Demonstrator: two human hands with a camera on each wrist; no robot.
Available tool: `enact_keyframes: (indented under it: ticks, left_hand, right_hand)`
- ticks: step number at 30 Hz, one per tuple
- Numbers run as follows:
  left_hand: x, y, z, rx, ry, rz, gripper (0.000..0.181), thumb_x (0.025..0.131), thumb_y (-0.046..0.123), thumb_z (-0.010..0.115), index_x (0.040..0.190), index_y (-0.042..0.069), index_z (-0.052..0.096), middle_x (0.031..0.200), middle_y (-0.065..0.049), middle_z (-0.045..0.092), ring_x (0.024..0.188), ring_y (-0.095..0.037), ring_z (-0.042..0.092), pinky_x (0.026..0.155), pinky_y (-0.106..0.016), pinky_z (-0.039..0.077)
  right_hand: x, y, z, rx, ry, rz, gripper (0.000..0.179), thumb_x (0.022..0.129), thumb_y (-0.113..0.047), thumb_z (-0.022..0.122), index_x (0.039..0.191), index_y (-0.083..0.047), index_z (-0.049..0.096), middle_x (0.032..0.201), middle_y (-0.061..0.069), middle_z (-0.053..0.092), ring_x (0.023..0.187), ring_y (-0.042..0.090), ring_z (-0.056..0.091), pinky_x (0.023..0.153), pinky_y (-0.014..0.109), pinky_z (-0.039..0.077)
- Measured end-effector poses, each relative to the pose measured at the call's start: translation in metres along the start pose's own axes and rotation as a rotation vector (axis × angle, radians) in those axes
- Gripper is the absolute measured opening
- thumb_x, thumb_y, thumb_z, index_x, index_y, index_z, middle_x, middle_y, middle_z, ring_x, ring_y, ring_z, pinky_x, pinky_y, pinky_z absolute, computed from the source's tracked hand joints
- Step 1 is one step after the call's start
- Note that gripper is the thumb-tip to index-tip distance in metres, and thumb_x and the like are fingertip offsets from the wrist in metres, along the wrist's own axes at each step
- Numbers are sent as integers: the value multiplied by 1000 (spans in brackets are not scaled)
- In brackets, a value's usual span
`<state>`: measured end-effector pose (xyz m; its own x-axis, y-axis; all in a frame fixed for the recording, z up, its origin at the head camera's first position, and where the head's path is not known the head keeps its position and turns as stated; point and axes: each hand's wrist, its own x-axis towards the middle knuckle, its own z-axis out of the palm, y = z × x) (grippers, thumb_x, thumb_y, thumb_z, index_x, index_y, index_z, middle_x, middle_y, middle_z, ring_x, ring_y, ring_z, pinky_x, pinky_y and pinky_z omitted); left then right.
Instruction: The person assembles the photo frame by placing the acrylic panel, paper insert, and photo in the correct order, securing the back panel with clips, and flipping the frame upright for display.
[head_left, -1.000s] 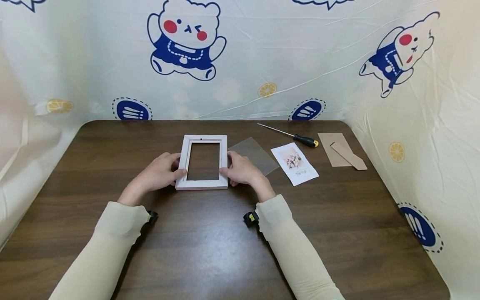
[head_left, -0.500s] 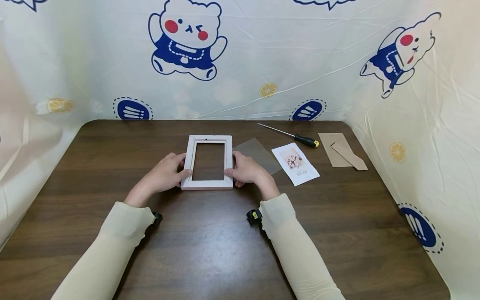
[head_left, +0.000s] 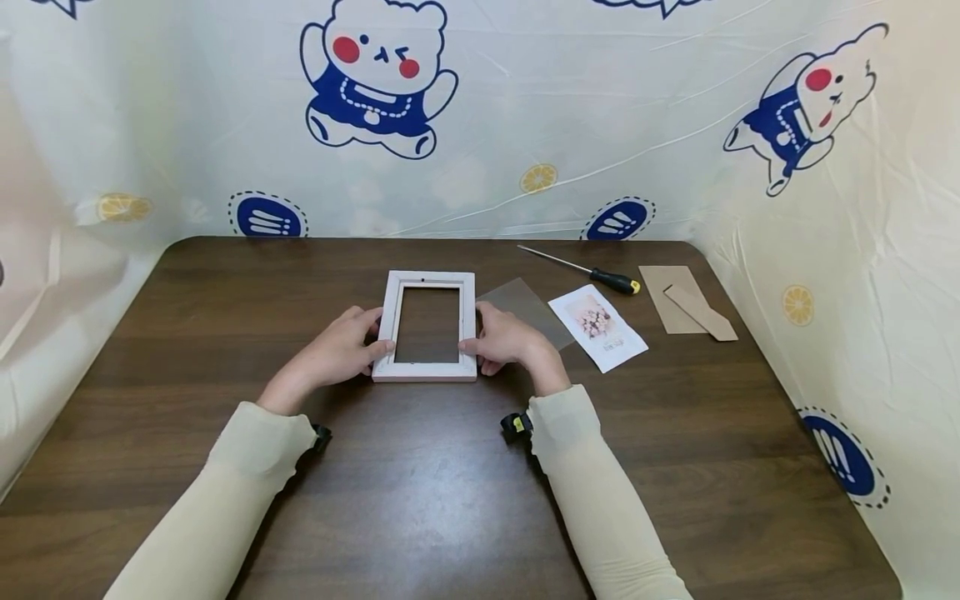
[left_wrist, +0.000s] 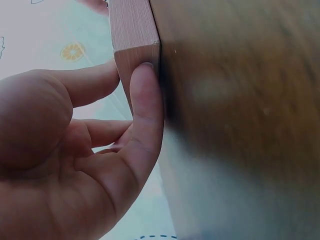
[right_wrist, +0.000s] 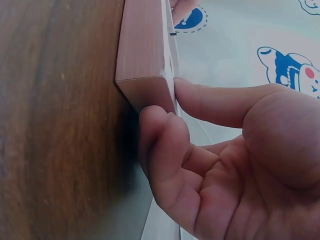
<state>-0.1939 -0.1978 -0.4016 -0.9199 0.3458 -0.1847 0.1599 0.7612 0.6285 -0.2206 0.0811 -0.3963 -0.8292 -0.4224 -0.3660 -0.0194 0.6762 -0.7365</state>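
A white picture frame [head_left: 424, 372] lies flat on the dark wooden table, its middle an open rectangle with the tabletop showing through. My left hand [head_left: 341, 346] grips its left side, thumb on top and fingers along the outer edge. On the opposite side my right hand [head_left: 513, 340] holds it the same way. In the left wrist view the left hand's fingers press the side of the frame [left_wrist: 134, 27]. The right wrist view shows the right thumb on the upper face and curled fingers against the side of the frame [right_wrist: 143, 45].
Right of the frame lies a clear sheet [head_left: 525, 304], partly behind the right hand. Beyond it are a printed flower card [head_left: 597, 327], a screwdriver [head_left: 611, 280] and a brown backing board [head_left: 660, 287] with a stand strip [head_left: 701, 313]. A patterned curtain [head_left: 495, 100] surrounds the table [head_left: 420, 517].
Both hands have slid the picture frame a little to the right along the table. The clear sheet and the flower card have also shifted slightly right.
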Motion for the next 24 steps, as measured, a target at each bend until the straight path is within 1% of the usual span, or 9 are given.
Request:
enact_keyframes:
  ticks: [5, 10, 15, 21, 24]
  left_hand:
    - [-1, 1, 2, -8, -3, 11, 64, 108, 17, 63, 158, -11, 35, 127, -28, 51, 74, -19, 65, 69, -31, 60]
    - [-1, 2, 3, -22, -17, 19, 65, 108, 17, 62, 159, -12, 33, 126, -28, 51, 72, -17, 68, 69, -31, 61]
    - [0, 1, 3, -36, -32, 5, 67, 108, 16, 62, 161, -11, 30, 128, -28, 50, 71, -16, 70, 71, -32, 62]
    - [0, 2, 2, -32, -60, -20, 71, 108, 18, 62, 163, -9, 26, 134, -29, 48, 79, -19, 69, 75, -34, 63]
    - [-1, 2, 2, -35, -68, -26, 72, 108, 19, 63, 164, -8, 26, 135, -29, 47, 80, -20, 69, 77, -35, 63]
  right_hand:
    - [-1, 1, -1, 27, -12, 10, 64, 104, -15, 70, 155, -2, 33, 77, 13, 66, 54, 16, 65, 61, 36, 64]
    - [-1, 2, -3, 53, -24, 26, 66, 103, -14, 71, 155, -2, 32, 75, 13, 66, 53, 16, 64, 61, 36, 64]
    - [-2, 3, -4, 73, -29, 38, 68, 103, -14, 70, 156, -3, 30, 76, 13, 65, 53, 16, 64, 60, 35, 64]
    - [-2, 3, -5, 79, -43, 38, 68, 104, -14, 69, 157, -2, 29, 76, 13, 65, 53, 16, 64, 60, 35, 64]
    - [-4, 3, -10, 68, -53, 32, 73, 105, -15, 68, 162, -1, 25, 79, 14, 66, 55, 17, 66, 63, 36, 65]
